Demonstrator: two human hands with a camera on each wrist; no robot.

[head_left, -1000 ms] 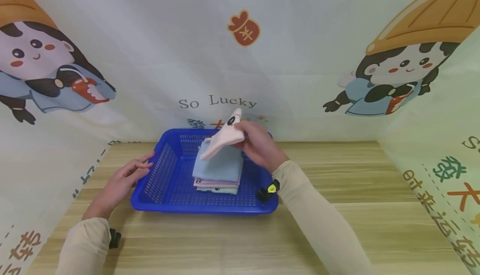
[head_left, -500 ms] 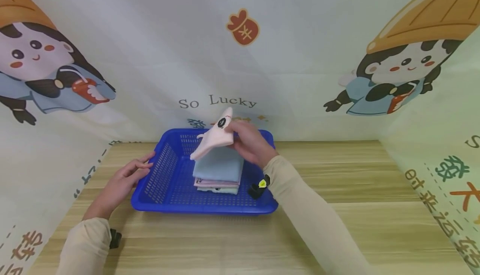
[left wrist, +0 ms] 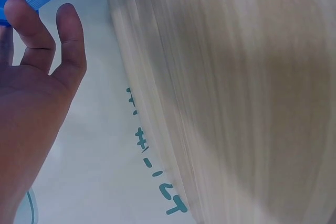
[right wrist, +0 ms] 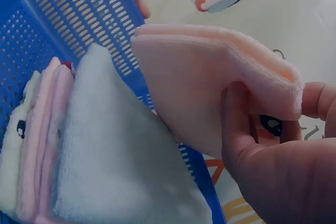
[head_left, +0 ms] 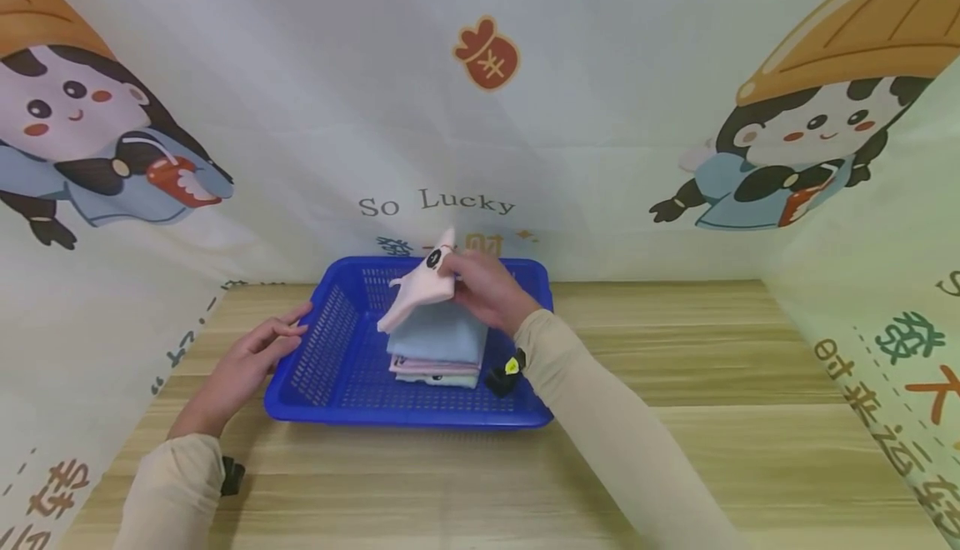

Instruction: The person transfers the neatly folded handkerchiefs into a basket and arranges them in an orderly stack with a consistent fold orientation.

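Observation:
My right hand (head_left: 491, 287) pinches a folded pale pink towel (right wrist: 181, 82) between thumb and fingers. The towel (head_left: 423, 287) tilts over a stack in the blue basket, and a black eye-like print shows near its top corner. Topmost on that stack is a light blue folded towel (head_left: 438, 335); pink ones (right wrist: 44, 140) and a whitish one (right wrist: 16, 156) lie beneath it. At the basket's left side, my left hand (head_left: 251, 358) rests its relaxed fingertips against the rim. In the left wrist view, these fingers (left wrist: 71, 40) are loosely bent beside the blue wall.
The blue plastic basket (head_left: 300, 412) with perforated walls stands on a wood-grain table (head_left: 675, 350), near the back. A printed white cloth (head_left: 600, 117) hangs behind the table and along both sides.
My right hand has moved left with the pink towel, then lowered it a little towards the stack. The left hand has stayed at the basket's rim.

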